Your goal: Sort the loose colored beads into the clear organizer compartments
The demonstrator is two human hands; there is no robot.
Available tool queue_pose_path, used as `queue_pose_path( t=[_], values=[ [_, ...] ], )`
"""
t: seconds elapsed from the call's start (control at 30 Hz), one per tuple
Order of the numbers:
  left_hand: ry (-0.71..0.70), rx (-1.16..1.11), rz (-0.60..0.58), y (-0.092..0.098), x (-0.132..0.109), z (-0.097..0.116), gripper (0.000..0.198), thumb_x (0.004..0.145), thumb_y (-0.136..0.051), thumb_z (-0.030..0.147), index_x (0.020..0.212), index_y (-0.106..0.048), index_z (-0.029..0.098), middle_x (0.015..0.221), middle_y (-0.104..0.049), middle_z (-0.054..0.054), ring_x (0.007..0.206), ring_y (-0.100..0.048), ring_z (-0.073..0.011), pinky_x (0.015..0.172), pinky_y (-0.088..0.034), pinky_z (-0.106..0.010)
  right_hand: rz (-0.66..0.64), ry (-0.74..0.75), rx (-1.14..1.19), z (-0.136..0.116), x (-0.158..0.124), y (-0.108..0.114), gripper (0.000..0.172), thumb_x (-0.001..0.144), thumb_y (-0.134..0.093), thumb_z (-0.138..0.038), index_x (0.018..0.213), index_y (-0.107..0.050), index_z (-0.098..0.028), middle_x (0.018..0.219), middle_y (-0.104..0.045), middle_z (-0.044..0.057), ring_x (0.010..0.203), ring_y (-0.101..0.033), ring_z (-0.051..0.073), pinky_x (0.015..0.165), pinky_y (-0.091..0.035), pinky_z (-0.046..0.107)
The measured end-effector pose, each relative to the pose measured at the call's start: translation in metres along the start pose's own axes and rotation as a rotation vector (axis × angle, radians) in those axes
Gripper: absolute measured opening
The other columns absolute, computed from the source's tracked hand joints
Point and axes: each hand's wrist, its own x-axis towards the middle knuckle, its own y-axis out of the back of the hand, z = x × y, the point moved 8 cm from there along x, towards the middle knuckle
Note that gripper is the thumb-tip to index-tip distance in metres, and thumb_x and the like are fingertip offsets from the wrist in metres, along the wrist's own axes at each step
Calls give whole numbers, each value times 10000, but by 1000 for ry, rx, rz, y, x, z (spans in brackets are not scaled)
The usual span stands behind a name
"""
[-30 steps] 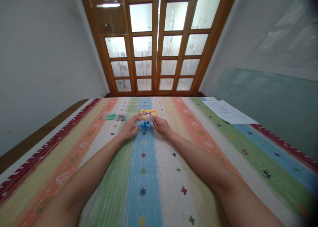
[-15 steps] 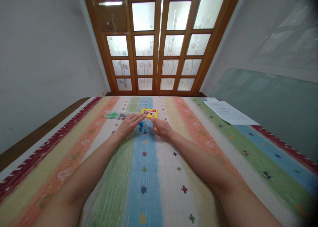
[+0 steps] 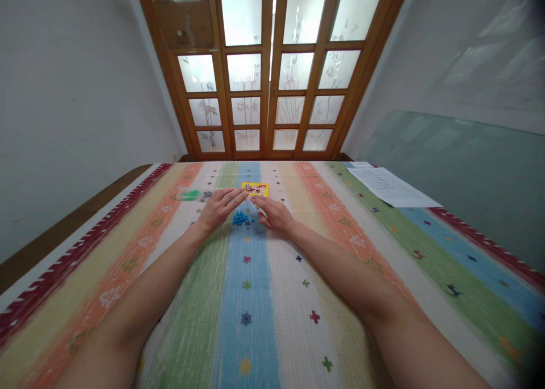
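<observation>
Blue pieces lie heaped on the table between both hands.
Left hand hovers spread, grasping nothing; right hand pinches what looks like a clear bag; next, sorting likely.

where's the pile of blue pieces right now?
In the head view, the blue pieces lie on the striped cloth at centre, between the left hand and right hand, just nearer than the yellow card.

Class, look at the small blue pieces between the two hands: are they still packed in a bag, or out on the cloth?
Out: the blue pieces lie loose on the striped cloth.
</observation>
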Motion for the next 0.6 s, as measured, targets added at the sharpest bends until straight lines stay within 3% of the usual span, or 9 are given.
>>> queue_pose_path(
  t=[0.2,0.3,0.4,0.47,0.6],
  values=[
    [41,-52,87,1,1,2,756,911,-464,53,1628,-352,264,1533,-518,-118,1370,-496,-289,1167,-412,-496,98,13,-38,-3,4,13,478,1020,-440,-263,1498,-442,-234,1525,-536,140,1447,-484,255,1177,-455,498],
    [140,-150,123,-1,3,3,822,850,-597,131,1622,-339,244,1493,-497,-142,1356,-494,-306,1152,-437,-502,109,41,-106,-8,8,16,545,1021,-508,-339,1544,-405,-222,1599,-450,155,1505,-401,288,1209,-405,551],
    [235,-275,143,-5,6,5,736,856,-684,258,1548,-433,240,1423,-526,-131,1309,-526,-294,1115,-472,-476,95,53,-188,-13,11,14,615,1012,-565,-403,1571,-389,-217,1630,-410,156,1534,-347,314,1234,-356,575],
    [294,-340,146,-10,7,5,641,877,-704,346,1475,-502,235,1358,-571,-119,1234,-571,-280,1064,-502,-450,93,40,-219,-14,13,13,583,1018,-565,-397,1556,-423,-225,1608,-446,149,1517,-377,317,1227,-361,575],
    [373,-430,97,-25,5,2,585,914,-684,432,1445,-526,244,1288,-629,-105,1098,-631,-253,973,-529,-406,73,2,-216,-7,13,8,441,1040,-522,-321,1467,-533,-212,1415,-633,156,1338,-577,296,1112,-484,510]
  ],
)
